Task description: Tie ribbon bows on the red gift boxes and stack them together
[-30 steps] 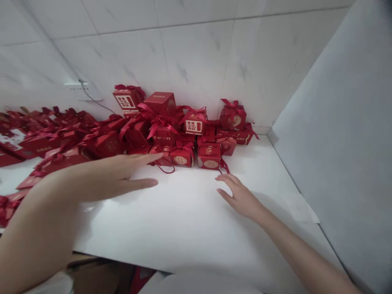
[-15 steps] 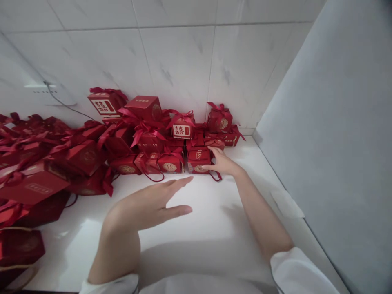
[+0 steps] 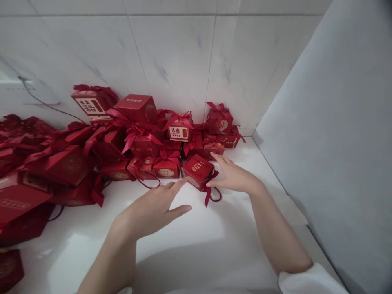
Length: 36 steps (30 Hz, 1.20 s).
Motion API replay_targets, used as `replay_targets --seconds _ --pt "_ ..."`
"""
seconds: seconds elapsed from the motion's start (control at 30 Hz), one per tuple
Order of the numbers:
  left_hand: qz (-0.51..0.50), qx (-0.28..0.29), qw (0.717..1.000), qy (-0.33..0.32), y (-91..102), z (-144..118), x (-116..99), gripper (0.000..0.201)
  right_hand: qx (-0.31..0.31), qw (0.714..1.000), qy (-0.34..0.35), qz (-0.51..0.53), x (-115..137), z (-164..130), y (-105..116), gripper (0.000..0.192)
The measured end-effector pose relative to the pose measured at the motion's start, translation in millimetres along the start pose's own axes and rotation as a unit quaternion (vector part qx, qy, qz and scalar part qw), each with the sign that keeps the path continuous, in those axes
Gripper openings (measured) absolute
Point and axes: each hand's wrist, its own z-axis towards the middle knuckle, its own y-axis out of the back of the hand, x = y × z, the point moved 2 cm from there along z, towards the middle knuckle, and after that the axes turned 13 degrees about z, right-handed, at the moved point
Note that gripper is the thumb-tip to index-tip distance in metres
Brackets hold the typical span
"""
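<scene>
A small red gift box (image 3: 198, 169) with gold lettering stands turned at an angle at the front of the row, its ribbon and cord loop trailing onto the white counter (image 3: 180, 232). My right hand (image 3: 231, 173) is beside its right side, thumb and fingers spread, the thumb close to the ribbon. To the front left of the box is my left hand (image 3: 156, 210), fingers stretched out and thumb apart, its index fingertip at the box's lower left edge. Whether that fingertip touches it I cannot tell. Neither hand grips anything.
Several more red boxes with bows (image 3: 167, 167) are stacked along the tiled wall (image 3: 171, 53), with a larger heap (image 3: 67, 163) at the left. A grey-white panel (image 3: 343, 114) rises on the right. A dark cable (image 3: 49, 105) hangs on the wall at left.
The front box has turned and come slightly away from the row towards me. My right hand has drawn back to the right, and my left index fingertip is now at the box. The view has shifted.
</scene>
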Motion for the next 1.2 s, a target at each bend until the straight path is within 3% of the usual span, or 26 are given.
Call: replay_targets --seconds 0.13,0.3,0.47,0.57,0.67,0.8,1.03,1.2 --pt "0.0 0.002 1.0 0.027 -1.4 3 7 0.075 0.017 0.996 0.074 -0.042 1 13 -24 0.102" --pt "-0.003 -0.002 0.999 0.044 -1.5 0 12 0.076 -0.062 0.995 0.035 -0.067 9 20 -45 0.085" --pt "-0.014 -0.023 0.999 0.047 -0.4 -2 18 0.077 -0.076 0.994 -0.079 -0.017 15 6 -23 0.066" --pt "-0.023 -0.03 0.998 0.044 0.1 0 19 0.073 -0.046 0.983 -0.177 -0.007 8 0 -7 0.073" --pt "-0.025 -0.027 0.998 0.049 1.2 3 17 0.071 -0.059 0.976 -0.205 -0.048 1 -2 3 0.069" --pt "-0.016 -0.002 0.997 0.076 0.6 10 16 0.076 -0.093 0.976 -0.176 -0.092 1 -4 9 0.055" --pt "-0.013 0.018 0.996 0.085 -5.2 17 19 0.072 -0.092 0.986 -0.109 -0.088 8 -8 -1 0.057" --pt "-0.015 0.019 0.997 0.067 -7.2 15 19 0.072 -0.149 0.977 0.018 -0.154 6 5 -21 0.056"
